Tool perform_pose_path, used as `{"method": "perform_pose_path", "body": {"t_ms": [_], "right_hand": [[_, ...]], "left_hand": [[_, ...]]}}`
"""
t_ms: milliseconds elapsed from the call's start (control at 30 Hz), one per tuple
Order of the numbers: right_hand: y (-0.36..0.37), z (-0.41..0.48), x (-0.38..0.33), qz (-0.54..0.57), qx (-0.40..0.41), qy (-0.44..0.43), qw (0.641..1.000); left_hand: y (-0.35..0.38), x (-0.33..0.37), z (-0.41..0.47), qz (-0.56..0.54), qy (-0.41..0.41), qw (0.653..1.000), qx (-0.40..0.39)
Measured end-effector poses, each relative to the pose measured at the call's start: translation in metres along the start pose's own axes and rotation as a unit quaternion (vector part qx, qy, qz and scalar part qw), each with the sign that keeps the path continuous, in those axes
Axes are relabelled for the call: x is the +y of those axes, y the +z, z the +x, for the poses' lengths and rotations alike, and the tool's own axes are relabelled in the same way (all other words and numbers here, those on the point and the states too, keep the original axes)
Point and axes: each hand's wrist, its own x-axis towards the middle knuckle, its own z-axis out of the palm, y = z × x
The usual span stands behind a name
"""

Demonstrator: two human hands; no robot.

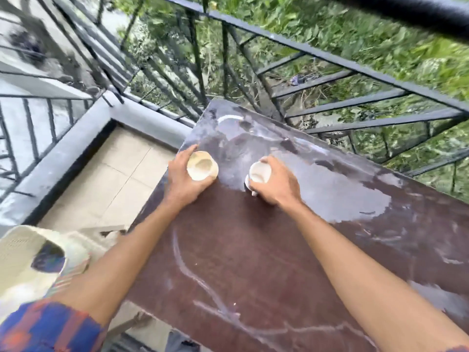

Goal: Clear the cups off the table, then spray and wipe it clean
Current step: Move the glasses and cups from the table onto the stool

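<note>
Two cups stand on a dark brown table (253,250) whose top is smeared with pale dusty stains. My left hand (184,180) is wrapped around a cream cup (202,165) near the table's left edge. My right hand (275,185) grips a white cup (259,172) with a dark outside, a little to the right of the first. Both cups look empty inside. Whether the cups rest on the table or are lifted off it I cannot tell.
A black metal railing (317,50) runs along the table's far side, with green foliage beyond. Left of the table lies a tiled balcony floor (114,179) with a low grey ledge (66,158). A cream plastic chair (22,255) stands at the lower left.
</note>
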Motion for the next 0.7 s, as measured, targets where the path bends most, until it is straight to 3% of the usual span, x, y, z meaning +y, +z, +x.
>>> {"method": "perform_pose_path", "body": {"t_ms": [133,300,567,700], "right_hand": [[0.047,-0.05,-0.034,0.005,-0.039,-0.057,0.998],[0.127,-0.124,-0.116,-0.018,-0.142,-0.16,0.977],[0.251,-0.213,-0.214,-0.117,-0.318,-0.303,0.891],[0.305,-0.23,-0.234,-0.186,-0.345,-0.327,0.86]], "left_hand": [[-0.079,-0.049,-0.095,-0.001,-0.09,0.993,0.081],[-0.141,-0.121,-0.232,0.019,-0.242,0.958,0.152],[-0.166,-0.21,-0.365,-0.017,-0.382,0.904,0.19],[-0.163,-0.229,-0.385,-0.041,-0.413,0.881,0.229]]}}
